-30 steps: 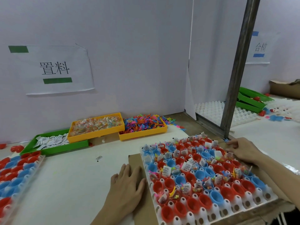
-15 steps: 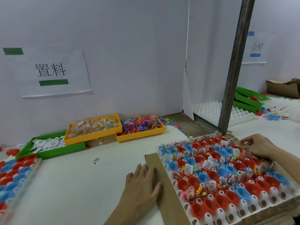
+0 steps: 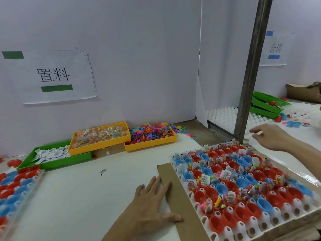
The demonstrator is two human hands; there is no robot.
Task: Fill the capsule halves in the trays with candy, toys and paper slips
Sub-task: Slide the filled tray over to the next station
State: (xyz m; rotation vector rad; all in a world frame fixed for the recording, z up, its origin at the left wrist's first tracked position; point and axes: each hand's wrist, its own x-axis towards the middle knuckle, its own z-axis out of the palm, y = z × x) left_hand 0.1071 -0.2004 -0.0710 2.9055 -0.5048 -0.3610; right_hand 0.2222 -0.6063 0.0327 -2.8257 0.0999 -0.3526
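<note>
At lower centre, the left hand (image 3: 152, 204) lies flat, fingers released, on the cardboard strip (image 3: 180, 199) beside the part-filled capsule tray (image 3: 243, 186). The right hand (image 3: 272, 138), fingers loose and empty, hovers beyond it. Next, probably fetching fillings from the bins (image 3: 99, 136) at mid-frame.

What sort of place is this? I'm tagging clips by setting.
Likely a toy-capsule packing workstation: a tray of capsule halves, supply bins of candy, toys and slips, and a paper station sign on the partition.
</note>
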